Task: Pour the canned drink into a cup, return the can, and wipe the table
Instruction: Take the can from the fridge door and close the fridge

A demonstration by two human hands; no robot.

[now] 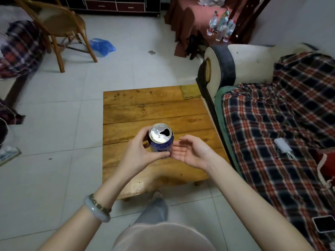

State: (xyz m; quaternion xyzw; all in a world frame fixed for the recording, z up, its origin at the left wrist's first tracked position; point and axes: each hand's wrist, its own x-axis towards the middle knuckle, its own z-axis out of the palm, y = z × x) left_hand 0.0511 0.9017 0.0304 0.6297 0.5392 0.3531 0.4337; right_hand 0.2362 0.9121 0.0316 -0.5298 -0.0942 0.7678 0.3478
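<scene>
A blue drink can (161,142) with a silver top and an open mouth is held upright above the low wooden table (145,105). My left hand (139,151) grips the can around its side, thumb under its base edge. My right hand (190,151) is beside the can on the right, palm up, fingers relaxed, fingertips near or touching the can's lower side. A folded yellow-green cloth (191,91) lies on the table's far right corner. No cup is in view.
A sofa with a plaid blanket (281,127) borders the table's right side; a white power bank (282,147) and a phone (324,223) lie on it. A wooden chair (59,28), a blue plastic bag (102,47) and bottles (221,28) stand farther back on the tiled floor.
</scene>
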